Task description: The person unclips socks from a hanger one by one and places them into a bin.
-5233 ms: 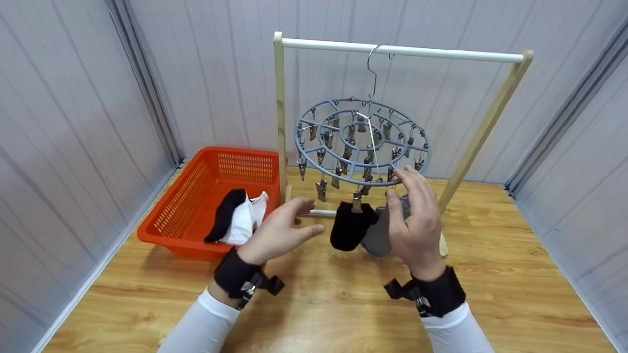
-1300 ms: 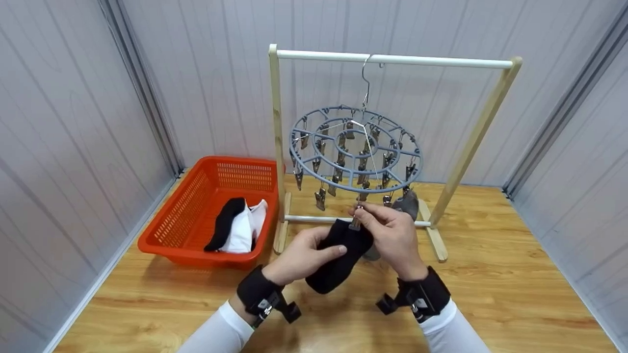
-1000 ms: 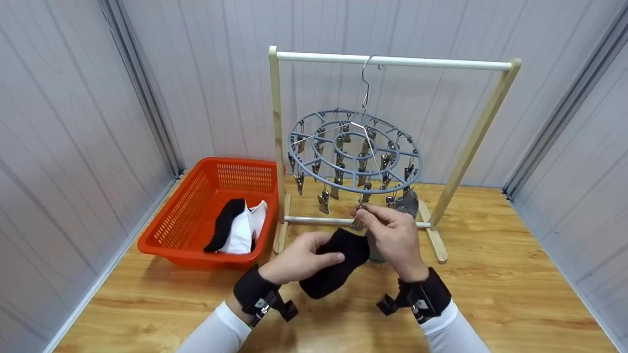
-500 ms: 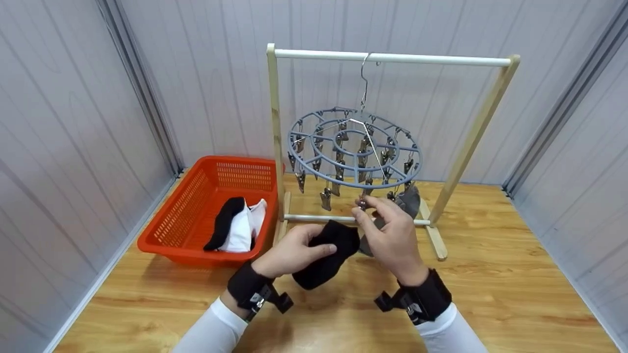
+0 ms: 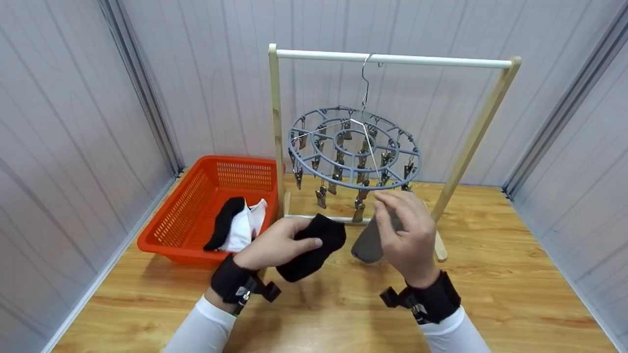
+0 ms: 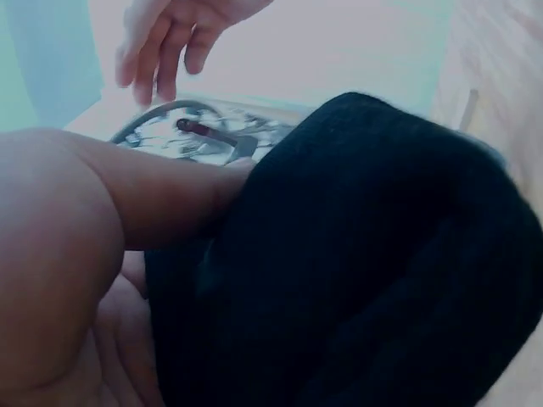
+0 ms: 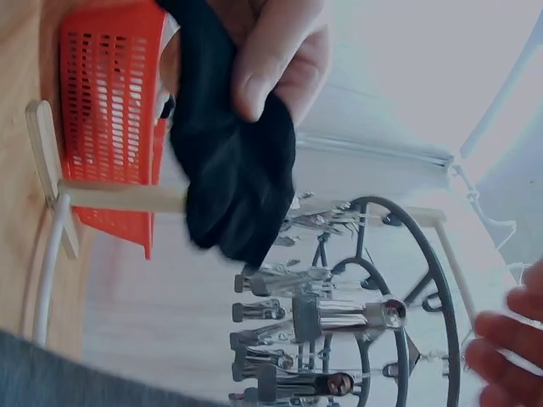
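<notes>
In the head view my left hand (image 5: pixel 277 245) pinches a black sock (image 5: pixel 316 247) between thumb and fingers, low in front of the rack. The same sock fills much of the left wrist view and hangs loosely. A metal clip (image 5: pixel 359 212) dangles with nothing in it from the round grey clip hanger (image 5: pixel 363 187). My right hand (image 5: pixel 409 230) is raised beside the hanger's right front edge, fingers loosely bent and holding nothing. Behind it hangs a grey sock (image 5: pixel 367 245), partly covered by the hand.
A red-orange basket (image 5: pixel 171 246) at the left contains a white sock (image 5: pixel 239 233) and a black one (image 5: pixel 226 220). The hanger hooks over the white bar (image 5: pixel 417 60) of a wooden rack (image 5: pixel 478 132). Pale panel walls (image 5: pixel 221 73) enclose the wooden tabletop (image 5: pixel 515 274).
The black sock, earlier hanging in the clip, came free while my right hand worked the clip. My left hand has drawn it leftward. My right hand has let go and shifted right.
</notes>
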### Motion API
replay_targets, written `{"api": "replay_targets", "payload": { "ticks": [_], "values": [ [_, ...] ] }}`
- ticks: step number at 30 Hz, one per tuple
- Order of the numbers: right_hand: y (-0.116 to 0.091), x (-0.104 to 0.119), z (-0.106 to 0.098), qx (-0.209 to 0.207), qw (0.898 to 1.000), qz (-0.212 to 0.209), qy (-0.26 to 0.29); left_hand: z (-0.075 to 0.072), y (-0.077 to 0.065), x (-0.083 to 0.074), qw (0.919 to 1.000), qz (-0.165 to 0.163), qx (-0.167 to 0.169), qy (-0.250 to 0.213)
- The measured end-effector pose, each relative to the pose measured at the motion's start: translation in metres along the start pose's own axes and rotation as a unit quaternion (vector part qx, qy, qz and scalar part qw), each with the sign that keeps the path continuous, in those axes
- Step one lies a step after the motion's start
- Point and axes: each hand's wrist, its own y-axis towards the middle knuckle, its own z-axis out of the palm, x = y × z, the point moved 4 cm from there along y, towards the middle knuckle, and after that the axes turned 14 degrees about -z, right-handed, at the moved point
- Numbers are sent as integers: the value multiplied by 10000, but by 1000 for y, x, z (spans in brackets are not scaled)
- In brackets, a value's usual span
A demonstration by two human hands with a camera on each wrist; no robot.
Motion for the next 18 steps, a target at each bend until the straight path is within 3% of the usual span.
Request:
{"api": "replay_targets", "payload": {
  "ticks": [4, 7, 10, 18],
  "values": [
    [-1, -6, -3, -286, 9992, -38, -293, -16, -5, 5, 9998, -13, -121, -163],
    [-5, -15, -6, -28, 9970, 224, -734, -30, -10, 6, 9991, -110, -349, -224],
    [-8, -21, -7, 310, 9924, 489, -1084, -46, -16, 9, 9960, -285, -782, -309],
    [-11, -27, -7, 725, 9827, 849, -1475, -90, -29, 22, 9785, -667, -1801, -751]
  ]
}}
